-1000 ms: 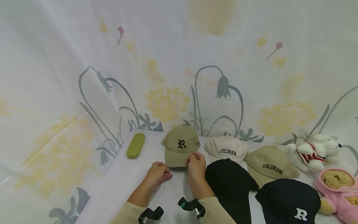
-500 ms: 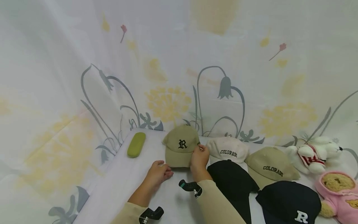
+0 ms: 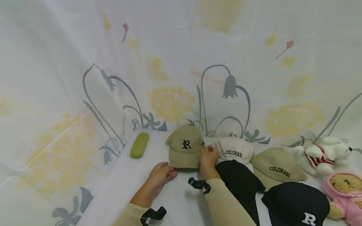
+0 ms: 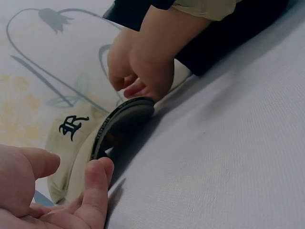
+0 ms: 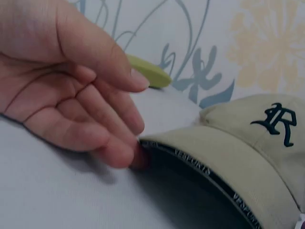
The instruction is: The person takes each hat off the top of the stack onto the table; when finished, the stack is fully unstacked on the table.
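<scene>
A beige baseball cap [image 3: 185, 147] with a dark letter R lies on the white table, brim toward me. My left hand [image 3: 161, 174] is at the brim's left corner; in the right wrist view the left hand [image 5: 81, 90] has its thumb apart from the fingers, fingertips at the brim edge. My right hand [image 3: 208, 160] is beside the cap's right side. In the left wrist view the right hand [image 4: 143, 67] has bent fingers at the far end of the brim [image 4: 126, 107]; whether they pinch it is hidden.
A green oblong case [image 3: 139, 145] lies left. To the right are a pale COLORADO cap [image 3: 233, 148], a tan COLORADO cap [image 3: 278, 164], a black cap [image 3: 238, 179] and a navy cap [image 3: 297, 201]. Beyond them are a white plush toy [image 3: 322, 157] and a pink-clad plush bear [image 3: 343, 196].
My right hand has moved from the front of the brim to the right and slightly back, to the cap's right side. The left hand has stayed near the brim's left corner.
</scene>
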{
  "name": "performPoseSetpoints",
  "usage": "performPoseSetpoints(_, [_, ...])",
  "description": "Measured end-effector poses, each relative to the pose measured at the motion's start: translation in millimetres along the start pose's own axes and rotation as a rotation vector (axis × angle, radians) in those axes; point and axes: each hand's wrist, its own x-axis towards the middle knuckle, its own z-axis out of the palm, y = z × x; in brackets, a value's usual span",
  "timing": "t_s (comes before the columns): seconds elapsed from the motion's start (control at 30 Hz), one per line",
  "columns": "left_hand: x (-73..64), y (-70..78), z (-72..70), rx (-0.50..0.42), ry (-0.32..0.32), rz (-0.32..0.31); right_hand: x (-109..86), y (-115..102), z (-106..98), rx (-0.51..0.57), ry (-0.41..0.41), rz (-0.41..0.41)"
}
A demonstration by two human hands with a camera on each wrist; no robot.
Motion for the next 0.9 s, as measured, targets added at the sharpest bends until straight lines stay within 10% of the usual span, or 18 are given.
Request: performPoseSetpoints(0.9, [1.7, -1.5, -2.6, -0.118, 0.003, -0.021, 25.2, 3.6, -1.1, -0.295, -0.172, 0.012])
